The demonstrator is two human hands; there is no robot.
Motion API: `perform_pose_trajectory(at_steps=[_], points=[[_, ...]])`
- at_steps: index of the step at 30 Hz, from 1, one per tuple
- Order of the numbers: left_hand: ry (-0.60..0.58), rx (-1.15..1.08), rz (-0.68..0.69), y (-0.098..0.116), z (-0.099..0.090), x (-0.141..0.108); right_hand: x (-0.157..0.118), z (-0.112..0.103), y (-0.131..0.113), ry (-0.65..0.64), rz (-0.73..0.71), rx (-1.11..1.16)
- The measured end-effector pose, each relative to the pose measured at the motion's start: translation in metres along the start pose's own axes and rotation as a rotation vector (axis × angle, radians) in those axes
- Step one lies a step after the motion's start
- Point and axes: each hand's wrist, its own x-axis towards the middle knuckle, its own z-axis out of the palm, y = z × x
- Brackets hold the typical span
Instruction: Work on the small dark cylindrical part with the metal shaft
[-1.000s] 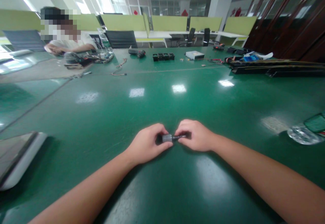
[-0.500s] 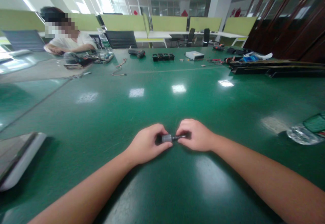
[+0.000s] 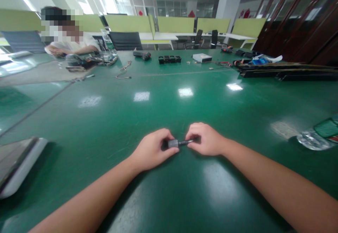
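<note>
Low over the green table, my left hand is closed, thumb and fingers round a short grey cylinder. From the cylinder's right end a thin dark rod runs to my right hand, whose thumb and fingertips pinch its far part. The two hands are a short gap apart, and the rod shows in that gap. Cylinder and rod lie in one line, nearly level. What kind of object they make up is too small to tell, and the ends inside both hands are hidden.
A grey-and-white flat device lies at the left. A clear plastic bottle is at the right. Along the far side are a black block-shaped part, a silver box and long black strips. A person sits at far left.
My right hand has shifted slightly right, away from my left hand. The gap between them is wider and more of the thin rod shows. My left hand has stayed almost still.
</note>
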Motion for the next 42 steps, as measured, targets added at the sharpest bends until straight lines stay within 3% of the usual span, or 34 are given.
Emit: perform_pose_trajectory(at_steps=[42], points=[[-0.014,0.026,0.016,-0.005,0.0,-0.001,-0.005,-0.02,0.011,-0.033,0.043,-0.02]])
